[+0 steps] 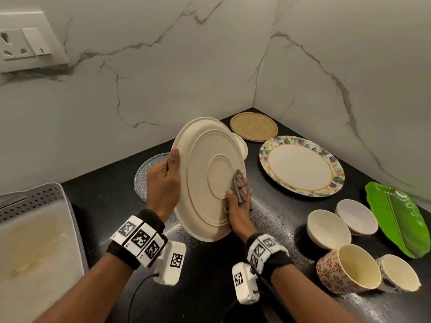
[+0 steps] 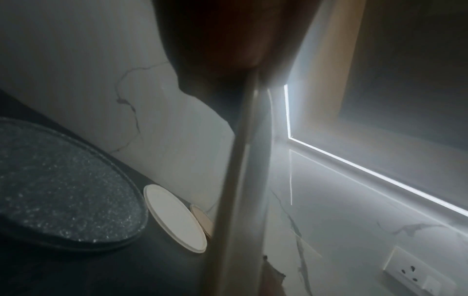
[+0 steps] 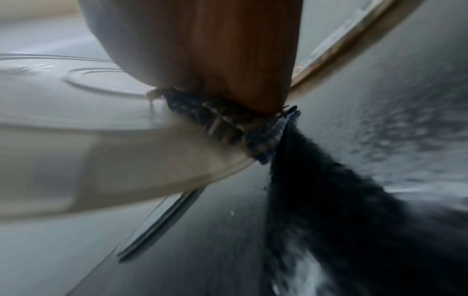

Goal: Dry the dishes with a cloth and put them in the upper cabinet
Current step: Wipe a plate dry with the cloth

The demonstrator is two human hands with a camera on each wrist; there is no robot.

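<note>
The cream plate (image 1: 205, 180) is up on edge above the black counter (image 1: 112, 199), my left hand (image 1: 163, 183) curled round its left rim and my right hand (image 1: 240, 203) gripping the checked cloth (image 1: 239, 186) against its ridged underside, with bowls (image 1: 328, 229) and cups (image 1: 347, 269) off to my right.

The ringed plate (image 1: 210, 178) is cream; the cloth (image 1: 239, 188) on it is dark checked. The tabletop (image 1: 210, 287) is speckled black. One plate (image 1: 301, 165) has a floral rim, a leaf-shaped tray (image 1: 400, 217) is green, and a mug (image 1: 347, 269) bears red flowers.
</note>
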